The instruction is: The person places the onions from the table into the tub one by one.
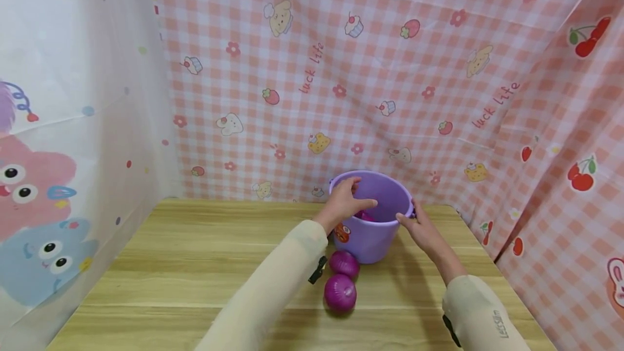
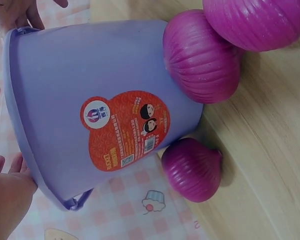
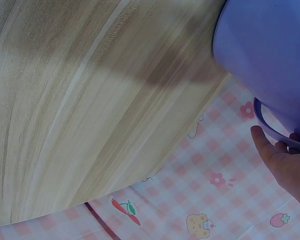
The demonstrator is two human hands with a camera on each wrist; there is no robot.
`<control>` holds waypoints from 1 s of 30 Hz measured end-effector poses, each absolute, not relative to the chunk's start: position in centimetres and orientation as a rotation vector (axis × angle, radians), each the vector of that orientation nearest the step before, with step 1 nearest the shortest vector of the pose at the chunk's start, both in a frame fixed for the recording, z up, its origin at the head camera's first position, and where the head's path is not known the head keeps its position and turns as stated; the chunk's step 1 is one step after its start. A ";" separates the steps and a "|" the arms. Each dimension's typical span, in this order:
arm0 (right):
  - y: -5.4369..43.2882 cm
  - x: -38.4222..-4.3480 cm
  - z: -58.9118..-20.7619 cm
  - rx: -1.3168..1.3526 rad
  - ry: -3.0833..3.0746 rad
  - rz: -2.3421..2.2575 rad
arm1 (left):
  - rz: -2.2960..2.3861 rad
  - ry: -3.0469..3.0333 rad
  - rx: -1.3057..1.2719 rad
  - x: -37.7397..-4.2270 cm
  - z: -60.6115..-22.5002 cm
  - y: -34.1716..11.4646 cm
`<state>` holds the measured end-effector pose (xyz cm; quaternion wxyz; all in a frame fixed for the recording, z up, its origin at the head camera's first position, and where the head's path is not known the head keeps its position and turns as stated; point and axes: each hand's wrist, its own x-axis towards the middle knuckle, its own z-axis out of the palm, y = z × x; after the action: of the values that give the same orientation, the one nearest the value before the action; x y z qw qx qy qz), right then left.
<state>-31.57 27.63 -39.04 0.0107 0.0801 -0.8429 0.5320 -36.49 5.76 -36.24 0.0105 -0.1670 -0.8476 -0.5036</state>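
A purple bucket (image 1: 368, 240) stands upright near the table's back edge, with a red sticker (image 2: 127, 130) on its side. Over its mouth is my left hand (image 1: 343, 199), fingers and thumb spread apart, holding nothing visible. Below that hand, part of a purple onion (image 1: 365, 216) shows inside the bucket. My right hand (image 1: 421, 226) grips the rim on the right, beside the bucket's handle (image 3: 272, 131). Two purple onions, a nearer onion (image 1: 340, 293) and a farther onion (image 1: 344, 264), lie before the bucket. Another onion (image 2: 192, 170) sits at its left side, hidden by my left arm in the head view.
The wooden table (image 1: 205, 264) carries the bucket and onions. A pink checked cloth (image 1: 292, 69) hangs close behind the bucket. More printed cloth hangs at the left (image 1: 112, 96) and right sides.
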 end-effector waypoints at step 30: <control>27.7 -31.7 -39.3 0.274 -2.618 1.638 | -1.700 -2.557 -0.589 -35.4 -34.8 2.5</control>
<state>-31.68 27.66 -39.29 0.0207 0.0883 -0.8443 0.5282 -35.36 2.47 -34.80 0.0073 -0.1884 -0.8178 -0.5437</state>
